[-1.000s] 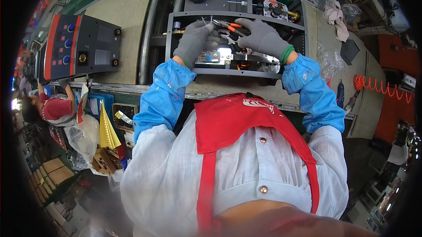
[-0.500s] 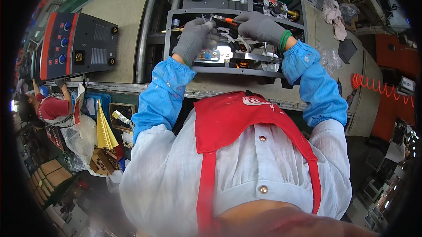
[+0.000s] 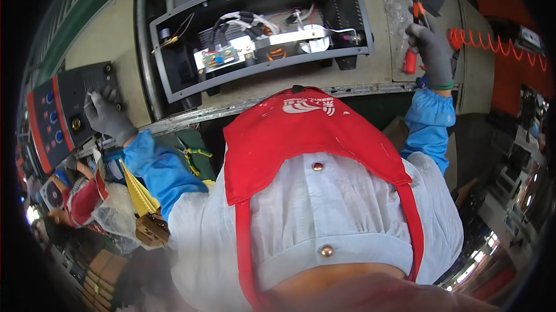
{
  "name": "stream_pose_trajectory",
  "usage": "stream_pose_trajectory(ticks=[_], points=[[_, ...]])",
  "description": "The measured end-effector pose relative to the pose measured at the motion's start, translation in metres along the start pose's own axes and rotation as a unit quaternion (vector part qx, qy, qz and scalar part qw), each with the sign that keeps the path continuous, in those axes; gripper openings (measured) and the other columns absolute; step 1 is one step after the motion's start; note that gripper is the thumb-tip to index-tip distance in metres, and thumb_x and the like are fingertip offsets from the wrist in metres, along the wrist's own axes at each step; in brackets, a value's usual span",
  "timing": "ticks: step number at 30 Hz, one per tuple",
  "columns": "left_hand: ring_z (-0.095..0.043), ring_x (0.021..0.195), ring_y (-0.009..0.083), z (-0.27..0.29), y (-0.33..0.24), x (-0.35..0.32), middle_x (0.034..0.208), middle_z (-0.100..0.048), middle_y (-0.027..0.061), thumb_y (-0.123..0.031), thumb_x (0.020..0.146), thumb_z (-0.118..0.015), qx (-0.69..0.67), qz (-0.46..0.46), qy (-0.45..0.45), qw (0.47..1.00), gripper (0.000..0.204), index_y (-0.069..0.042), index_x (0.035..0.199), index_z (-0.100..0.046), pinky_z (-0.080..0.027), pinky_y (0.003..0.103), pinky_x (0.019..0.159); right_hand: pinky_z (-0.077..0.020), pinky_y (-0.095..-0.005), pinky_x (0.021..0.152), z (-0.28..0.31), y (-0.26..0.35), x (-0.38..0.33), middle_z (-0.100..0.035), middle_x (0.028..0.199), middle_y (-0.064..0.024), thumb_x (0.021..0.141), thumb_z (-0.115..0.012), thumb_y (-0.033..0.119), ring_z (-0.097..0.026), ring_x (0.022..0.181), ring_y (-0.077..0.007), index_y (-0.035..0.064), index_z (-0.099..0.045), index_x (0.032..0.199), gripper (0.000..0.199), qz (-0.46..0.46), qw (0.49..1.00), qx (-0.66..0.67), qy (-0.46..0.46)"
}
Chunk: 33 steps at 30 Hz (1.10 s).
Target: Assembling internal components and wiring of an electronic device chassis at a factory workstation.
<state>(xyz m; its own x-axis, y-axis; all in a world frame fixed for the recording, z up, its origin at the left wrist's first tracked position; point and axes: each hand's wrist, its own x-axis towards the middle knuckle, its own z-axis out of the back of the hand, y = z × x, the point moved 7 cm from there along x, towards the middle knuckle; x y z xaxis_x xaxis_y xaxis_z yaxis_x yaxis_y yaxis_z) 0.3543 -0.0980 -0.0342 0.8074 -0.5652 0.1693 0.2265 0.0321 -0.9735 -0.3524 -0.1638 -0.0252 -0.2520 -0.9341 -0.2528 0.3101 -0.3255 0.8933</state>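
Note:
My left hand [image 3: 109,118], in a grey glove, is raised before the dark welding-machine-like unit [image 3: 87,83] with red trim and blue knobs. Its fingers are bent together around a small pale thing, too blurred to name. Far to the right, my right hand [image 3: 431,48], also gloved in grey, is closed around a hand tool [image 3: 417,8] with orange and red grips; blur hides its exact kind. Between the hands lies an open grey metal housing [image 3: 260,72]. Inside are white and black cables [image 3: 249,18], a small circuit board [image 3: 220,57] and bright metal bars. Neither hand touches this housing.
A red coiled hose [image 3: 492,47] hangs at the right. Green-and-yellow pliers [image 3: 196,151] lie below the bench edge [image 3: 202,114]. A yellow folded sheet [image 3: 139,190] and a cardboard box [image 3: 152,230] stand lower left, near a person in red [image 3: 81,202].
Both hands have left the open housing. My left hand has swung left to the dark unit, my right hand far right with the tool. The view has shifted and tilted.

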Motion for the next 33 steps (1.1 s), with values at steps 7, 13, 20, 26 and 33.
stream_pose_trajectory(ticks=[7,13,20,26,33], points=[[-0.065,0.082,0.0159,0.016,0.113,-0.002,0.105,-0.067,0.0122,-0.017,0.089,-0.066,0.22,0.132,0.104,0.961,0.04,0.001,0.125,-0.056,-0.052,0.025,0.066,-0.0477,-0.0294,0.055,0.053,-0.259,0.004,-0.063,0.078,-0.0069,0.08,-0.062,0.028,-0.06,0.061,-0.0172,0.0073,-0.063,0.118,0.043,-0.305,0.95,-0.055,-0.049],[-0.066,0.091,0.0197,-0.128,-0.06,-0.126,0.1,-0.069,0.0117,-0.01,0.088,-0.066,0.262,-0.287,0.257,0.885,0.02,-0.003,0.107,-0.069,-0.05,0.032,0.082,-0.0472,-0.0447,0.089,0.037,-0.279,0.029,-0.064,0.104,-0.0279,0.076,-0.062,0.045,-0.062,0.103,-0.0408,0.0058,-0.059,0.12,0.059,-0.171,0.897,-0.394,-0.101],[-0.061,0.107,0.0315,-0.259,-0.037,-0.196,0.127,-0.058,0.0084,-0.019,0.083,-0.068,0.362,-0.418,0.566,0.612,0.046,-0.021,0.128,-0.058,-0.052,0.04,0.087,-0.0413,-0.0531,0.093,0.005,-0.218,0.066,-0.051,0.128,-0.024,0.077,-0.064,0.061,-0.048,0.12,-0.0431,0.0116,-0.047,0.134,0.078,-0.13,0.82,-0.544,-0.121],[-0.058,0.11,0.0326,-0.273,-0.02,-0.189,0.128,-0.054,0.0101,-0.023,0.082,-0.069,0.361,-0.444,0.624,0.532,0.054,-0.021,0.134,-0.053,-0.051,0.041,0.091,-0.0397,-0.0489,0.097,-0.002,-0.222,0.062,-0.053,0.126,-0.024,0.081,-0.059,0.06,-0.051,0.118,-0.0389,0.0111,-0.044,0.14,0.078,-0.08,0.852,-0.504,-0.118],[-0.06,0.103,0.0283,-0.264,-0.005,-0.194,0.12,-0.057,0.0096,-0.033,0.085,-0.065,0.468,-0.538,0.519,0.47,0.056,-0.026,0.138,-0.047,-0.054,0.04,0.081,-0.0438,-0.0397,0.094,-0.086,-0.093,0.002,-0.055,0.116,-0.0202,0.085,-0.063,0.042,-0.055,0.11,-0.0306,0.0033,-0.042,0.14,0.071,-0.033,0.961,0.258,0.091]])
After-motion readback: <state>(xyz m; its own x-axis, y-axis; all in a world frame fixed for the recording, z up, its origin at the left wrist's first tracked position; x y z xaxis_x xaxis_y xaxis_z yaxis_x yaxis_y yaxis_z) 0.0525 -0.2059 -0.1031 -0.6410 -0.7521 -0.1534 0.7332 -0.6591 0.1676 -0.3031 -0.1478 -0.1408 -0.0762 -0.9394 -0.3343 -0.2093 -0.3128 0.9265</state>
